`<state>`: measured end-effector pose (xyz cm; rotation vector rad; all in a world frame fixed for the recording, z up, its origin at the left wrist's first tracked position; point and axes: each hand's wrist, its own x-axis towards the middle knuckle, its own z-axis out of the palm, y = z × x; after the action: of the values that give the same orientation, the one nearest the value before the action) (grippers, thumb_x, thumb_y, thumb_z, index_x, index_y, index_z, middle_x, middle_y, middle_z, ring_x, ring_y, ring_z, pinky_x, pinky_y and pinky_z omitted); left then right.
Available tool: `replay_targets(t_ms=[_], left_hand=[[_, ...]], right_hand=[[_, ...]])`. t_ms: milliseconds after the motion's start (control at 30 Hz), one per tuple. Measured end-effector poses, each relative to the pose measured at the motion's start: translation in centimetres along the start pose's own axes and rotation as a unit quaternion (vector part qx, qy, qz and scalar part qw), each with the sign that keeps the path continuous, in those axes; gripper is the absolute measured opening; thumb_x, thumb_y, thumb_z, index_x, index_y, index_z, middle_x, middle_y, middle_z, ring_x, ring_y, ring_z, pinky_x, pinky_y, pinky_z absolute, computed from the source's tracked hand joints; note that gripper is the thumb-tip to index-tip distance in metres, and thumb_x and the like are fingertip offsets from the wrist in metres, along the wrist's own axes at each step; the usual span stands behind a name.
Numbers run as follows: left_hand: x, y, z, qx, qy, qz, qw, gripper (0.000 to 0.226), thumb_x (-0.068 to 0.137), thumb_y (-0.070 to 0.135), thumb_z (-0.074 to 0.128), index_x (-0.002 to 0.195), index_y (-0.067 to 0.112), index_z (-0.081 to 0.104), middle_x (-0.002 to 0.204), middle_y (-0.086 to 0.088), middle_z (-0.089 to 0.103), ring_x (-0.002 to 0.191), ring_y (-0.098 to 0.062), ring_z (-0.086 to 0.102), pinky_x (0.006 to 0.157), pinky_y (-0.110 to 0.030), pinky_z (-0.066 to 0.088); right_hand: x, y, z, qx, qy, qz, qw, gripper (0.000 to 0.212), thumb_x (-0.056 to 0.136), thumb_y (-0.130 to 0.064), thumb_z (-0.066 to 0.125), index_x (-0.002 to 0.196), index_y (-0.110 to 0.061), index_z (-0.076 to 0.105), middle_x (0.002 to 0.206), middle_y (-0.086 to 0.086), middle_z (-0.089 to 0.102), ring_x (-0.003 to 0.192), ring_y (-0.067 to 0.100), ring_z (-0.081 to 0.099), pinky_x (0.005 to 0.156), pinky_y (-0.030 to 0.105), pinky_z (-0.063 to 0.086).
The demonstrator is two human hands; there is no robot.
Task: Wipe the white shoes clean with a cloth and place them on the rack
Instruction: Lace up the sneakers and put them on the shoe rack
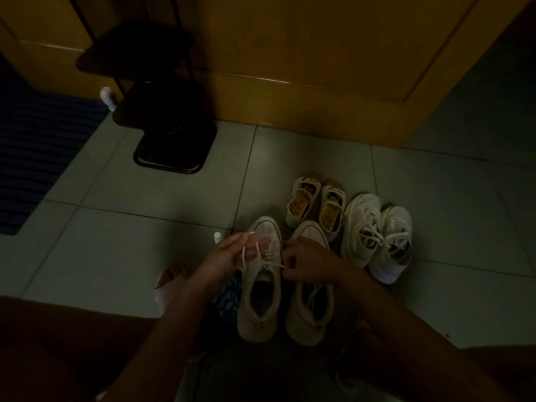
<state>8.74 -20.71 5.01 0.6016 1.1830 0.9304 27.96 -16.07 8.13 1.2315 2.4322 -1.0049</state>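
Both hands on one white shoe [259, 309]?
Affirmative: fingers of left hand [232, 252] and right hand [307, 261] each pinch its lace [277, 265] (shoe standing on the floor [145, 198]), probably loosening it for wiping.

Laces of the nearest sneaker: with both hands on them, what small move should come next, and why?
Probably pull the two lace ends taut and finish with them: the left hand holds one lace raised, the right hand pinches the other, and the sneaker sits on the floor, away from the rack.
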Motion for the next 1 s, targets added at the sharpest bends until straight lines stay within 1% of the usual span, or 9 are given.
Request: replay_targets(t_ms=[67,133,233,300,400,467,600,800,1000], left_hand=[[0.1,-0.4,-0.1,0.023,0.008,0.011,1.0,0.03,0.1,0.018,0.035,0.118,0.005,0.055,0.119,-0.015,0.064,0.095,-0.014,0.067,0.081,-0.019,0.053],[0.0,-0.4,0.0,0.036,0.04,0.026,0.998,0.025,0.099,0.021,0.039,0.107,0.011,0.061,0.101,-0.005,0.071,0.088,-0.011,0.069,0.072,-0.017,0.053],[0.2,-0.4,0.3,0.077,0.066,0.045,0.994,0.021,0.097,0.02,0.044,0.094,0.019,0.065,0.09,-0.002,0.072,0.083,-0.014,0.066,0.073,-0.023,0.05],[0.5,-0.5,0.3,0.152,0.045,0.063,0.985,0.021,0.096,0.018,0.045,0.093,0.021,0.065,0.092,-0.006,0.069,0.084,-0.016,0.064,0.075,-0.024,0.05],[0.5,-0.2,0.7,0.222,0.004,0.091,0.971,0.021,0.095,0.012,0.046,0.097,0.017,0.066,0.086,0.007,0.065,0.075,0.005,0.063,0.07,-0.007,0.047],[0.3,-0.1,1.1,0.251,-0.04,0.097,0.962,0.02,0.095,0.008,0.046,0.101,0.01,0.065,0.081,0.011,0.064,0.071,0.012,0.06,0.071,-0.005,0.044],[0.4,0.0,1.6,0.263,-0.096,0.082,0.956,0.022,0.094,-0.001,0.043,0.091,0.014,0.059,0.078,0.005,0.06,0.067,0.014,0.057,0.07,-0.003,0.042],[0.5,-0.3,1.7,0.259,-0.093,0.093,0.957,0.014,0.089,0.005,0.055,0.089,0.016,0.063,0.082,0.01,0.063,0.073,0.012,0.058,0.074,-0.012,0.045],[0.7,-0.1,1.6,0.258,-0.042,0.086,0.961,0.016,0.094,0.012,0.049,0.088,0.013,0.063,0.089,-0.012,0.065,0.085,-0.017,0.06,0.083,-0.029,0.045]], right_hand=[[-0.2,0.1,0.1,0.045,-0.008,0.004,0.999,0.03,0.079,-0.044,0.056,0.075,-0.014,0.055,0.098,0.006,0.053,0.086,0.024,0.055,0.078,0.037,0.047],[-0.4,0.2,-0.1,0.109,0.016,-0.002,0.994,0.014,0.085,-0.025,0.059,0.076,-0.014,0.058,0.089,0.002,0.053,0.083,0.019,0.056,0.079,0.036,0.047],[-0.4,0.2,-0.5,0.213,0.084,-0.009,0.973,0.007,0.086,-0.013,0.062,0.079,-0.016,0.061,0.079,-0.006,0.056,0.073,0.0,0.055,0.071,0.017,0.045],[-0.3,0.1,-0.7,0.247,0.111,-0.016,0.963,0.006,0.085,-0.013,0.064,0.08,-0.016,0.062,0.078,-0.009,0.055,0.068,-0.008,0.054,0.065,0.011,0.043],[0.0,-0.4,-0.9,0.278,0.128,-0.02,0.952,0.013,0.086,-0.012,0.063,0.078,-0.021,0.058,0.075,-0.008,0.054,0.061,-0.008,0.054,0.059,0.009,0.043],[0.4,-0.8,-0.8,0.301,0.139,-0.022,0.943,0.013,0.085,-0.011,0.063,0.077,-0.02,0.059,0.071,-0.006,0.057,0.055,-0.005,0.056,0.056,0.012,0.045],[1.8,-1.0,-0.1,0.334,0.201,-0.007,0.921,0.013,0.081,-0.006,0.068,0.075,-0.017,0.063,0.069,-0.004,0.062,0.059,-0.003,0.06,0.062,0.015,0.048],[2.6,-1.9,0.0,0.425,0.257,0.02,0.868,0.011,0.081,0.003,0.065,0.089,0.008,0.062,0.065,0.008,0.061,0.046,-0.001,0.059,0.045,0.011,0.045],[2.8,-0.9,0.4,0.334,0.242,0.003,0.911,0.009,0.085,-0.004,0.061,0.092,-0.004,0.068,0.081,-0.002,0.063,0.067,-0.01,0.058,0.066,0.008,0.046]])
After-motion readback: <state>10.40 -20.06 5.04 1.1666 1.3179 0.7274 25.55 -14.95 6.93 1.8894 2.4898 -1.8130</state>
